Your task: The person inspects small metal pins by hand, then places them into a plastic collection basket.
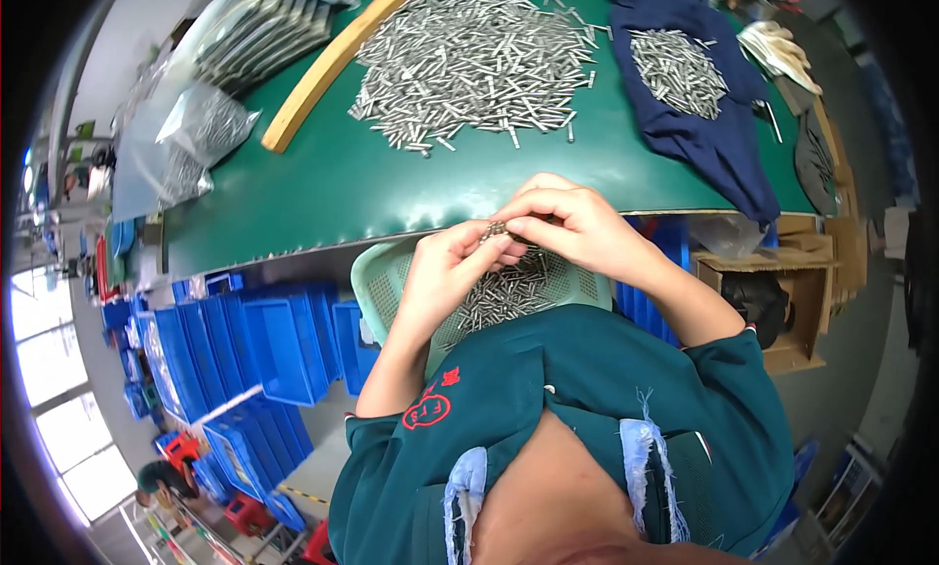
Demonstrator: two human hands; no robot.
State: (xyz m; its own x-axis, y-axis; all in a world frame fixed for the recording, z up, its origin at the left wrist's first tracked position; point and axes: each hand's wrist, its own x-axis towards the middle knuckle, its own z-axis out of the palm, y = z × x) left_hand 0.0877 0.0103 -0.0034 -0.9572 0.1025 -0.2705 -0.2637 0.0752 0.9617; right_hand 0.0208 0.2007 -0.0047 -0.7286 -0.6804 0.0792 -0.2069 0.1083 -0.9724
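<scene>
Several small metal pins (495, 230) are bunched between my two hands, above a pale green perforated basket (377, 289). My left hand (452, 264) has its fingers closed around the bunch from the left. From the right, my right hand (567, 223) pinches at the same pins with thumb and fingertips. Loose metal pins (504, 296) lie in the basket below, partly hidden by my hands. A large heap of similar pins (479, 61) is spread on the green table (293, 198) beyond.
A smaller pin pile (680, 71) rests on a dark blue cloth (699, 139) at the right. A wooden strip (328, 61) borders the heap. Plastic bags (196, 139) lie at the left. Blue bins (284, 345) stand below left, a cardboard box (797, 316) below right. White gloves (778, 54) lie far right.
</scene>
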